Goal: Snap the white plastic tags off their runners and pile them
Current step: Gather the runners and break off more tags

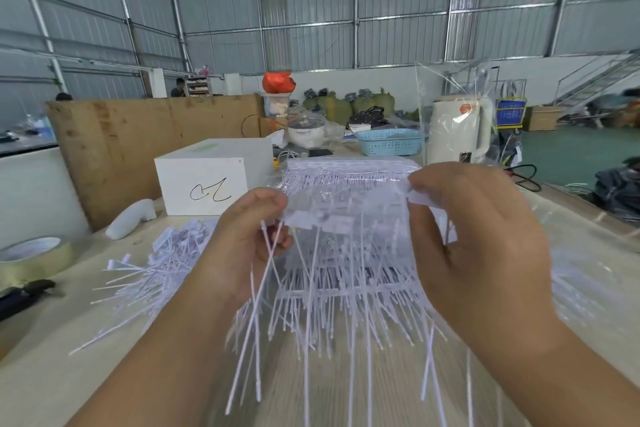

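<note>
Both hands hold up a blurred sheet of white plastic tags on their runners [346, 218] above the table, its thin tails hanging toward me. My left hand [242, 239] grips the sheet's left end, with a few loose tag strips caught in its fingers. My right hand [478, 236] pinches the sheet's right end at a white tag head. A pile of loose white tags [156, 263] lies on the table to the left. A stack of more tag sheets [349, 170] lies behind the hands.
A white box [207, 177] with a black scribble stands at the back left, a white plastic piece [130, 218] beside it. A tape roll [33, 256] and a dark tool [24, 295] lie at the left edge. Further back stand a blue basket [389, 144] and a white kettle [457, 128].
</note>
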A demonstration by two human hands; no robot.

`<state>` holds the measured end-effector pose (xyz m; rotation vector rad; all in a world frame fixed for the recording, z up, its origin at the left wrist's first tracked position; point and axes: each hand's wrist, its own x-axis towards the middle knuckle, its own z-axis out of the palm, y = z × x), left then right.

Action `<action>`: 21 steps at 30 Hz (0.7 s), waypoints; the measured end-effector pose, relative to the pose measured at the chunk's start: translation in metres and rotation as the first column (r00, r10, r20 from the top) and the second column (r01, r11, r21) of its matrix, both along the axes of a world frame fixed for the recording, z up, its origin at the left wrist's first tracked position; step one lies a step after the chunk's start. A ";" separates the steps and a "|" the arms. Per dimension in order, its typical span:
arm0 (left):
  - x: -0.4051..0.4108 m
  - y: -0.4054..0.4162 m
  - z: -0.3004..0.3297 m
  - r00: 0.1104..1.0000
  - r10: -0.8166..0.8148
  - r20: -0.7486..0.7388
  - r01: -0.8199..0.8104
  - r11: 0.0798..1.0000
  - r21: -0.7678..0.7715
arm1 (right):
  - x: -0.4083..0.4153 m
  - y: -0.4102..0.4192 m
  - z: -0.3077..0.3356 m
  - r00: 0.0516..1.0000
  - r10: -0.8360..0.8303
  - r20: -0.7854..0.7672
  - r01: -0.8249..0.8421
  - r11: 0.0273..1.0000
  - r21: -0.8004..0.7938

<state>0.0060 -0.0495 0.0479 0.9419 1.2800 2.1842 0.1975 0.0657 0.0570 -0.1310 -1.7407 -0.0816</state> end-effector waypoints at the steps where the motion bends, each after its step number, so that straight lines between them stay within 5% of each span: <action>1: 0.000 0.000 -0.001 1.000 -0.003 -0.024 0.002 1.000 -0.027 | 0.001 -0.001 0.001 1.000 0.002 -0.015 -0.002 1.000 0.011; 9: 0.002 0.007 -0.011 0.975 -0.091 -0.202 0.059 0.986 -0.156 | 0.000 -0.004 0.002 0.996 -0.033 0.082 0.035 0.999 -0.024; 15: 0.007 0.005 -0.018 0.875 -0.335 -0.350 0.112 0.843 -0.526 | 0.005 -0.009 0.007 0.956 -0.034 0.292 0.072 0.990 -0.122; 19: 0.016 0.006 -0.022 0.768 -0.498 -0.402 -0.012 0.618 -0.786 | 0.006 -0.017 0.012 0.790 -0.112 0.603 0.292 0.933 -0.209; 21: 0.019 0.008 -0.024 0.715 -0.515 -0.473 -0.099 0.595 -0.798 | 0.006 -0.016 0.012 0.676 -0.101 0.730 0.373 0.901 -0.220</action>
